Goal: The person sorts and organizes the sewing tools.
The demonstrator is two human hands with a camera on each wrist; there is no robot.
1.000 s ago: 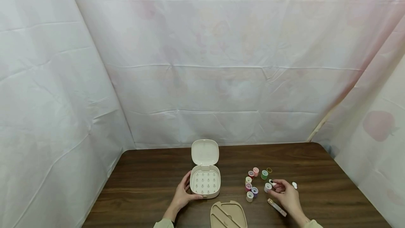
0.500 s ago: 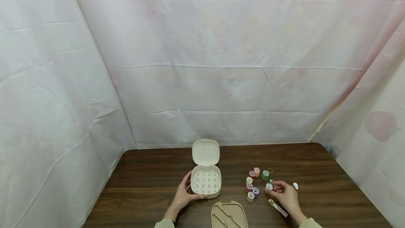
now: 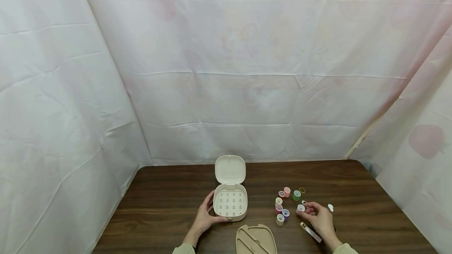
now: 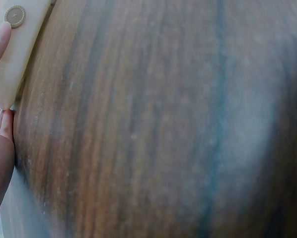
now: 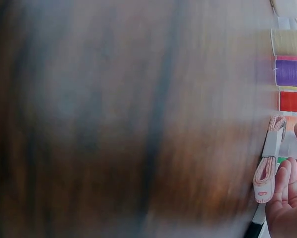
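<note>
My left hand grips the left side of a cream sewing box, its thumb at the front clasp. The box's lid stands raised, and rows of small pegs show inside. In the left wrist view, the thumb touches a round button clasp. Over on the right, my right hand pinches a white thread spool between thumb and fingers, low over the table. A folded tape measure lies just below that hand; the right wrist view shows the tape bound by a white band.
Several coloured thread spools, among them a purple spool and a green spool, stand between the hands. A beige tray lies near the front edge. A gold ring and a small white piece lie farther right.
The right hand's fingers have drawn closer around the white spool, now partly covering a small pale piece behind it. The left hand stays on the box.
</note>
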